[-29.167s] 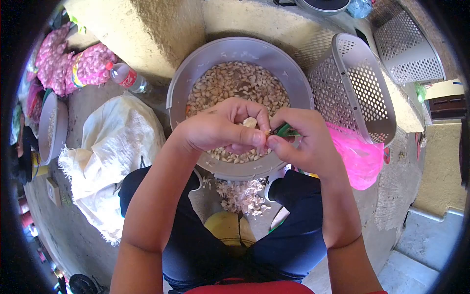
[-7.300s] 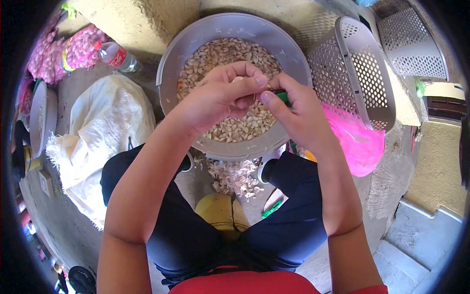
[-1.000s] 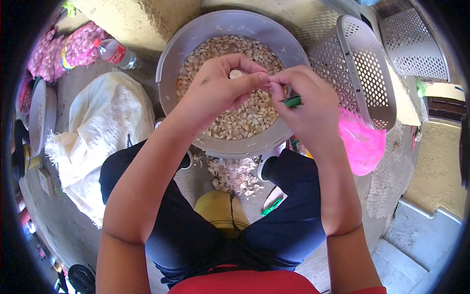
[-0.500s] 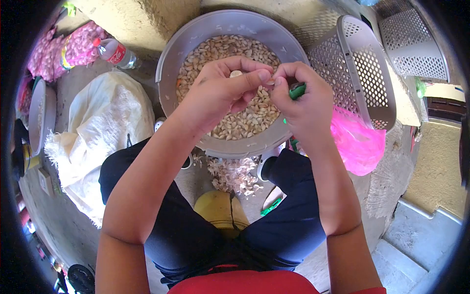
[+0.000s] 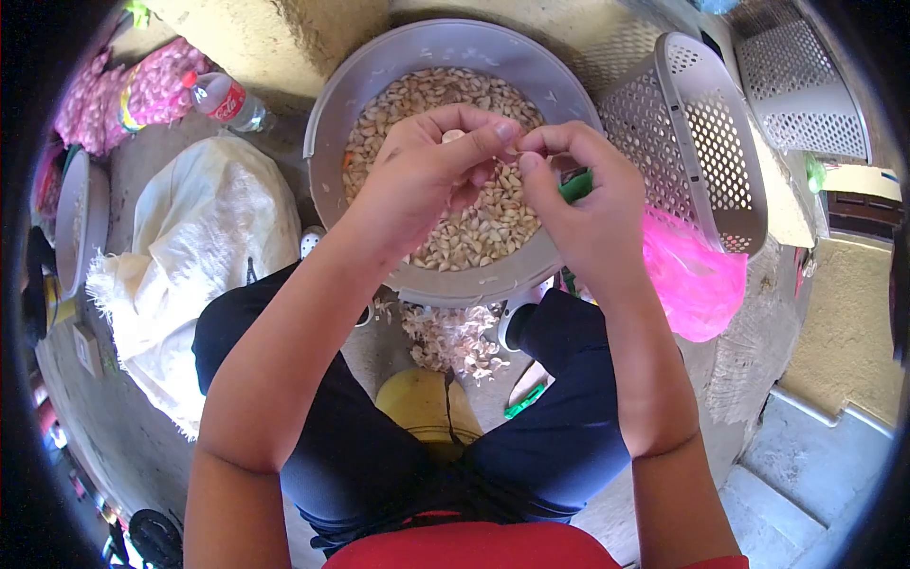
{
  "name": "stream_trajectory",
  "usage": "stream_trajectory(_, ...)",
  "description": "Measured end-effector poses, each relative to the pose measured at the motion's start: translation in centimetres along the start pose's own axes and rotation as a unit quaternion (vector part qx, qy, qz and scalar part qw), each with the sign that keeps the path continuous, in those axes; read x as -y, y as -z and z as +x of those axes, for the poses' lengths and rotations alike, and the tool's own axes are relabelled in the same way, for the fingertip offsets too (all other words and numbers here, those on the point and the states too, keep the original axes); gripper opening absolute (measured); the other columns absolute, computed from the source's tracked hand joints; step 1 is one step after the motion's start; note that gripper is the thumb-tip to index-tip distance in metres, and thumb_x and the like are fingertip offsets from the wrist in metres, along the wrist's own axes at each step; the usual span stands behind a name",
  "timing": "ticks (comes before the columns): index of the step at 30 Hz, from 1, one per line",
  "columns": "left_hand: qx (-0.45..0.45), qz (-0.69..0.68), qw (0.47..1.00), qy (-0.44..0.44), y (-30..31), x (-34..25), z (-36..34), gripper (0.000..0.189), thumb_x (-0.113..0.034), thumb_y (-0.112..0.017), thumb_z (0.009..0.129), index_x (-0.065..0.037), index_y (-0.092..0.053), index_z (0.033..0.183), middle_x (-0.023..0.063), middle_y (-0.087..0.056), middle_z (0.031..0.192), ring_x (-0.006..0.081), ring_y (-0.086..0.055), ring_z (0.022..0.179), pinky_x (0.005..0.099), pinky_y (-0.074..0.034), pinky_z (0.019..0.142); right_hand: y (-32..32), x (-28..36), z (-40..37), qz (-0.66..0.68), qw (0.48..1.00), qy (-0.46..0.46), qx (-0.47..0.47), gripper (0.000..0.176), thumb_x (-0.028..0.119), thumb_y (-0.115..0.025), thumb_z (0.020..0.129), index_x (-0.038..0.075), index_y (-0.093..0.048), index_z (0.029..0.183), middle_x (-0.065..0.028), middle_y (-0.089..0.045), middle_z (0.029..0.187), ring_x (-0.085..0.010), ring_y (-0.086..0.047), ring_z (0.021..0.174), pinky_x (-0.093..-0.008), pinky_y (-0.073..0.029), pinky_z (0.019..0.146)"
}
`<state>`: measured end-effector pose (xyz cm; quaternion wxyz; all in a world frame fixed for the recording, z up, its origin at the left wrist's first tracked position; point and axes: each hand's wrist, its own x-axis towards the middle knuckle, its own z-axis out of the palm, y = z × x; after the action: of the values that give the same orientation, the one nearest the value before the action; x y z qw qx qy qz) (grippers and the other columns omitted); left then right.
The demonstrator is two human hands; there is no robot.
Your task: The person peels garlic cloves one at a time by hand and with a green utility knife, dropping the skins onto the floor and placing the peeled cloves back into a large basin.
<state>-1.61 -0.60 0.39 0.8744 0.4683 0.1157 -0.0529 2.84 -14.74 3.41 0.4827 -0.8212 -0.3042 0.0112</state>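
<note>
Over a grey tub [image 5: 332, 85] of garlic cloves [image 5: 483, 228], both my hands meet at the fingertips. My left hand [image 5: 427, 156] is closed, with a pale garlic clove [image 5: 453, 136] showing behind its thumb. A small pale bit, clove or peel, is pinched where the fingertips come together. My right hand [image 5: 588, 180] curls around a green handle [image 5: 575, 185], probably of a small knife; the blade is hidden. Its thumb and forefinger pinch close to the left fingertips.
Garlic skins [image 5: 455, 337] lie below the tub, near a yellow container [image 5: 427, 403] between my legs. A white sack [image 5: 213, 209] and a cola bottle [image 5: 227, 102] stand left. Perforated grey baskets [image 5: 682, 142] and a pink plastic bag [image 5: 692, 275] are at right.
My fingertips have shifted slightly to the left and up, and the right thumb has moved a little away from the left. The grips look the same.
</note>
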Motion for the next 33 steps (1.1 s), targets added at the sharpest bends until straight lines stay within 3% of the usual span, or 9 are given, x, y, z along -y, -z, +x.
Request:
stream_trajectory(10, -0.017, 0.125, 0.992, -0.027, -0.10, 0.03, 0.13, 0.020, -0.021, -0.061, 0.079, -0.003, -0.058, 0.088, -0.0030, -0.052, 0.061, 0.0022, -0.041, 0.048, 0.0159, -0.029, 0.041, 0.34, -0.34, -0.17, -0.098, 0.993, 0.051, 0.034, 0.018, 0.006, -0.063, 0.064, 0.001, -0.054, 0.079, -0.0121, -0.055, 0.072, -0.0261, -0.056, 0.066, -0.0294, -0.044, 0.060)
stream_trajectory(13, -0.006, 0.109, 0.994, -0.010, 0.12, -0.01, 0.20, 0.021, -0.021, -0.061, 0.079, -0.003, -0.058, 0.090, -0.0028, -0.053, 0.063, 0.0023, -0.041, 0.049, 0.0158, -0.030, 0.042, 0.28, -0.63, -0.03, -0.057, 0.998, 0.012, 0.033, 0.014, 0.008, -0.062, 0.068, 0.001, -0.054, 0.078, -0.0092, -0.054, 0.068, -0.0224, -0.055, 0.061, -0.0291, -0.044, 0.057)
stream_trajectory(16, 0.004, 0.094, 0.996, -0.006, 0.10, -0.13, 0.24, 0.022, -0.020, -0.061, 0.078, -0.003, -0.059, 0.092, -0.0024, -0.055, 0.066, 0.0025, -0.042, 0.051, 0.0156, -0.031, 0.043, 0.26, -0.77, 0.02, 0.087, 0.981, -0.161, 0.055, 0.011, 0.011, -0.057, 0.076, 0.001, -0.053, 0.076, -0.0047, -0.053, 0.064, -0.0148, -0.052, 0.053, -0.0265, -0.042, 0.050)
stream_trajectory(19, 0.019, 0.091, 0.996, -0.020, 0.22, -0.07, 0.34, 0.024, -0.020, -0.062, 0.078, -0.003, -0.059, 0.094, -0.0021, -0.056, 0.067, 0.0026, -0.043, 0.052, 0.0153, -0.031, 0.043, 0.34, -0.49, 0.18, 0.251, 0.924, -0.277, 0.079, 0.015, 0.015, -0.053, 0.080, 0.001, -0.052, 0.074, -0.0009, -0.049, 0.061, -0.0080, -0.045, 0.046, -0.0230, -0.037, 0.044)
stream_trajectory(22, 0.037, 0.093, 0.994, -0.033, 0.30, -0.13, 0.31, 0.024, -0.020, -0.062, 0.078, -0.003, -0.059, 0.094, -0.0021, -0.056, 0.068, 0.0026, -0.043, 0.052, 0.0153, -0.031, 0.043, 0.52, -0.51, 0.26, 0.415, 0.850, -0.318, 0.073, 0.014, 0.015, -0.052, 0.081, 0.002, -0.052, 0.074, -0.0003, -0.048, 0.059, -0.0063, -0.041, 0.043, -0.0210, -0.034, 0.042)
stream_trajectory(25, 0.034, 0.109, 0.993, -0.037, 0.17, -0.48, 0.11, 0.024, -0.020, -0.062, 0.078, -0.003, -0.060, 0.094, -0.0025, -0.055, 0.066, 0.0024, -0.043, 0.052, 0.0154, -0.031, 0.043, 0.53, -0.67, 0.28, 0.444, 0.828, -0.336, 0.070, 0.014, 0.015, -0.054, 0.080, 0.002, -0.052, 0.075, 0.0002, -0.046, 0.057, -0.0064, -0.038, 0.041, -0.0210, -0.034, 0.040)
stream_trajectory(28, 0.019, 0.122, 0.992, -0.036, 0.13, -0.75, 0.05, 0.024, -0.020, -0.062, 0.078, -0.003, -0.059, 0.094, -0.0028, -0.054, 0.065, 0.0021, -0.043, 0.052, 0.0154, -0.030, 0.043, 0.68, -0.78, 0.26, 0.427, 0.837, -0.336, 0.069, 0.014, 0.015, -0.055, 0.080, 0.002, -0.054, 0.076, -0.0006, -0.048, 0.060, -0.0063, -0.042, 0.043, -0.0213, -0.036, 0.043)
stream_trajectory(31, 0.004, 0.125, 0.991, -0.034, 0.24, -0.70, 0.25, 0.022, -0.020, -0.061, 0.078, -0.003, -0.059, 0.092, -0.0026, -0.053, 0.063, 0.0019, -0.042, 0.051, 0.0156, -0.030, 0.042, 0.84, 0.09, 0.36, 0.191, 0.946, -0.254, 0.056, 0.012, 0.012, -0.058, 0.078, 0.001, -0.057, 0.077, -0.0035, -0.054, 0.063, -0.0094, -0.050, 0.050, -0.0248, -0.042, 0.049)
stream_trajectory(33, -0.003, 0.131, 0.991, -0.032, 0.29, -0.67, 0.28, 0.021, -0.020, -0.061, 0.079, -0.003, -0.059, 0.091, -0.0023, -0.053, 0.063, 0.0018, -0.042, 0.050, 0.0156, -0.030, 0.042, 0.62, 0.18, 0.03, 0.064, 0.990, -0.124, 0.034, 0.010, 0.010, -0.060, 0.074, 0.001, -0.058, 0.079, -0.0064, -0.056, 0.066, -0.0140, -0.055, 0.057, -0.0270, -0.044, 0.055)
